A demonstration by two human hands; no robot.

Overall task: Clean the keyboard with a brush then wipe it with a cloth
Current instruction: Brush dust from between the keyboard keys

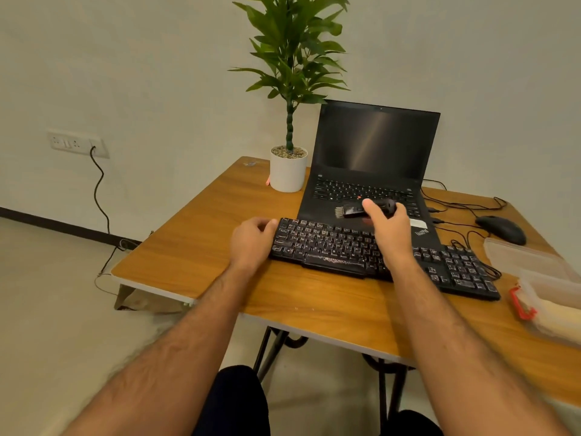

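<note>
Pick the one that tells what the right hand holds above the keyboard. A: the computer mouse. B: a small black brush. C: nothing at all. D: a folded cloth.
B: the right hand grips a small black brush, bristles pointing left, above the keyboard.

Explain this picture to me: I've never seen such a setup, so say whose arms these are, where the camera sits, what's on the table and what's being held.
There is no machine here. The two bare arms belong to a person wearing a camera on the head, so the one picture looks forward and down at their own hands.

On the wooden table lie a black keyboard, an open laptop with a dark screen behind it, a potted plant, a mouse and clear plastic boxes at the right.

The left hand holds the keyboard's left end. The right hand grips a small black brush, its bristles pointing left, raised above the keyboard's far edge. I see no cloth in the picture.
</note>
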